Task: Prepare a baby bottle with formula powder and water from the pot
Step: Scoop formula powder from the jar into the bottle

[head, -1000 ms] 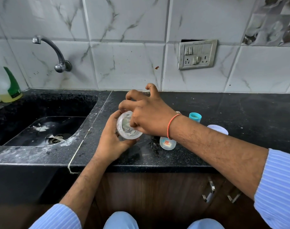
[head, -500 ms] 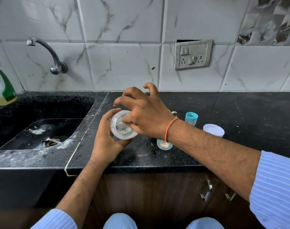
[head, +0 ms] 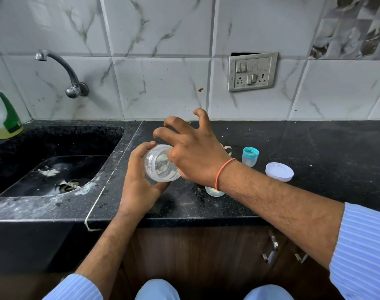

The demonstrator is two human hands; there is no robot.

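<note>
My left hand (head: 139, 182) grips a clear plastic jar (head: 160, 164) from below and tilts its open mouth toward me; whitish powder shows inside. My right hand (head: 193, 154) is over the jar's mouth, with thumb and forefinger at the opening and the other fingers spread and raised. Whatever they pinch is hidden. A small clear baby bottle (head: 213, 192) with an orange mark stands on the black counter, partly behind my right wrist. A teal bottle ring (head: 250, 156) and a white jar lid (head: 279, 171) lie to the right.
A black sink (head: 55, 169) with a wall tap (head: 63, 70) lies to the left, a green-topped bottle (head: 5, 124) at its far corner. A metal piece (head: 227, 148) pokes out behind my right hand. The counter edge (head: 184, 220) runs above cabinet handles (head: 271, 252). A wall socket (head: 253, 71) sits behind.
My right hand's fingers have lifted and spread wider above the jar. My left hand has kept hold of the jar, which has shifted slightly left along with the view.
</note>
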